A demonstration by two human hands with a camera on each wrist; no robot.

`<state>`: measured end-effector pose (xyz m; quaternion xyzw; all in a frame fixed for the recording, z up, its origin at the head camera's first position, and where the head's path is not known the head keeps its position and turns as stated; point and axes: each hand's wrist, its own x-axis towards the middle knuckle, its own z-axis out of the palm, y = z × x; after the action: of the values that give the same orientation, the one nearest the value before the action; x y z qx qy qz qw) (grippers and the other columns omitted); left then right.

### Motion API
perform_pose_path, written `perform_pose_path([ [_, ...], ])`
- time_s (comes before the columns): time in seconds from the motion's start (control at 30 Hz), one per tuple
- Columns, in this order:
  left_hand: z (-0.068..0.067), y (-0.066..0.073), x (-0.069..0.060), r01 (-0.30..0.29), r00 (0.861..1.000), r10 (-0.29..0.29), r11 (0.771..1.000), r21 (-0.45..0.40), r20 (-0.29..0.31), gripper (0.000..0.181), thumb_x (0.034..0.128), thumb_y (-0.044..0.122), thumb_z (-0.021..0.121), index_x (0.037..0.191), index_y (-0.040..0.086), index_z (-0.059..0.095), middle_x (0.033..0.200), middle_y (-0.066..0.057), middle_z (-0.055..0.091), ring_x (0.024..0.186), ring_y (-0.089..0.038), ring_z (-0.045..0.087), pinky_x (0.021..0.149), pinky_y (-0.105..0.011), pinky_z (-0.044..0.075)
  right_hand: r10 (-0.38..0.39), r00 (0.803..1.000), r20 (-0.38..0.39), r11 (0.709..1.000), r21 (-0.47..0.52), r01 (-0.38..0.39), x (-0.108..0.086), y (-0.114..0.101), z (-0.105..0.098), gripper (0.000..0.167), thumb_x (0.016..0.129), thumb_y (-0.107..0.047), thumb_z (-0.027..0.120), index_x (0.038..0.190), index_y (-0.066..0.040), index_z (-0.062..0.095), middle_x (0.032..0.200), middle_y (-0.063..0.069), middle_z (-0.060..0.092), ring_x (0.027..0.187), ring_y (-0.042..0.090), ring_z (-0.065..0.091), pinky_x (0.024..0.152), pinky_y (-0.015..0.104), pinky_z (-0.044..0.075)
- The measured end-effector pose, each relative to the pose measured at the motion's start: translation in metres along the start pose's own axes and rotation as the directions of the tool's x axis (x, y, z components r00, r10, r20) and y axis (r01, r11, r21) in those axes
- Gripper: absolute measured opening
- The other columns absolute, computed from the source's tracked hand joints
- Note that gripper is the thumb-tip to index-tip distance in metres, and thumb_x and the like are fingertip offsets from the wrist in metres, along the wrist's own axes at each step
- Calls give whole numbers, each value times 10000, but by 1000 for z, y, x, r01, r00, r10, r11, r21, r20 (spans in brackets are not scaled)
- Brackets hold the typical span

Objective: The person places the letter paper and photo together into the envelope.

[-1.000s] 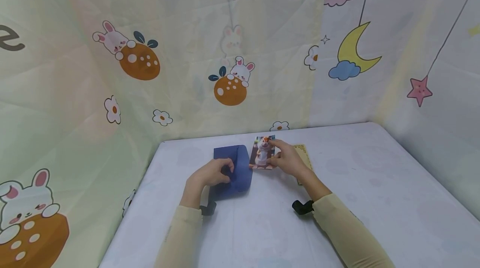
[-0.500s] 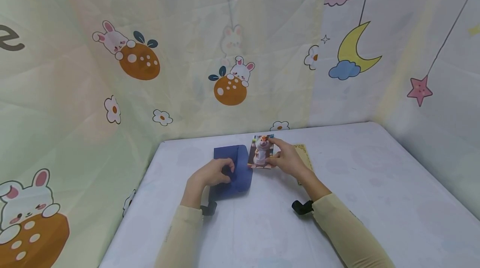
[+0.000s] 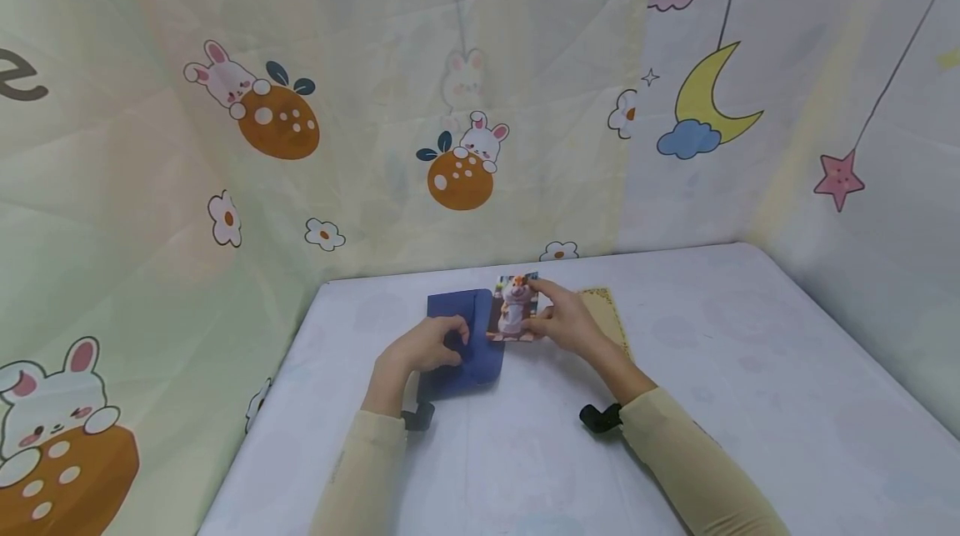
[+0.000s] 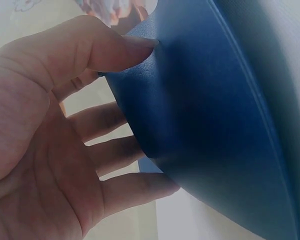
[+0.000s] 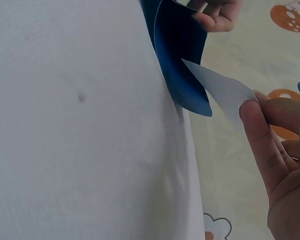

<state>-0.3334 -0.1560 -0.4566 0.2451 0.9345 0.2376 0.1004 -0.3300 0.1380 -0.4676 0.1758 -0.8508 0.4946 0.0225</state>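
Observation:
In the head view, a blue envelope point(image 3: 486, 363) stands partly raised on the table, its rounded flap edge facing right. My left hand point(image 3: 422, 346) pinches its near panel between thumb and fingers; the left wrist view has the thumb on one face of the blue panel point(image 4: 205, 115) and the fingers at its edge. My right hand point(image 3: 572, 321) grips a small photo card point(image 3: 513, 313) with a hamster-like figure by its right edge. The right wrist view catches the card's white back point(image 5: 222, 90), its corner in front of the blue envelope's opening.
A yellow card with a patterned border point(image 3: 606, 315) lies on the table behind my right hand. The white-covered table point(image 3: 510, 469) ends at a printed cloth backdrop point(image 3: 375, 144) behind and at both sides.
My right hand has moved slightly left with the photo card, which now overlaps the envelope's right edge in the head view. More of the yellow card shows. My left hand stays put.

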Motion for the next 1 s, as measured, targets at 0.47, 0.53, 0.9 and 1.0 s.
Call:
perform_pose_path([
  [0.47,0,3,0,26,1000,-26,1000,-7,2,292,832,66,798,1014,227,635,1041,-8,637,927,-199,578,789,-365,475,17,998,63,999,38,-19,0,-1,6,827,901,-72,785,1602,-67,346,1027,152,747,678,167,733,558,332,524],
  [0.53,0,3,0,27,1000,-27,1000,-3,2,291,833,70,798,1016,228,635,1042,-7,639,931,-201,580,793,-367,477,12,997,75,999,48,-16,0,-1,8,830,900,-63,780,1604,-59,340,949,115,762,678,181,736,590,379,555],
  [0.9,-1,3,0,30,1000,-30,1000,2,7,292,841,72,800,1040,211,638,1046,-17,638,925,-206,578,776,-368,476,46,990,131,997,56,-54,1,-3,18,890,896,-65,776,1637,-120,285,722,40,744,720,330,747,644,465,584],
  [1.0,0,3,0,30,1000,-30,1000,6,6,294,840,76,805,1037,216,638,1051,-15,641,928,-205,580,788,-372,477,46,989,143,997,47,-53,1,-5,20,900,893,-68,778,1640,-123,279,722,40,746,720,325,750,644,434,582],
])
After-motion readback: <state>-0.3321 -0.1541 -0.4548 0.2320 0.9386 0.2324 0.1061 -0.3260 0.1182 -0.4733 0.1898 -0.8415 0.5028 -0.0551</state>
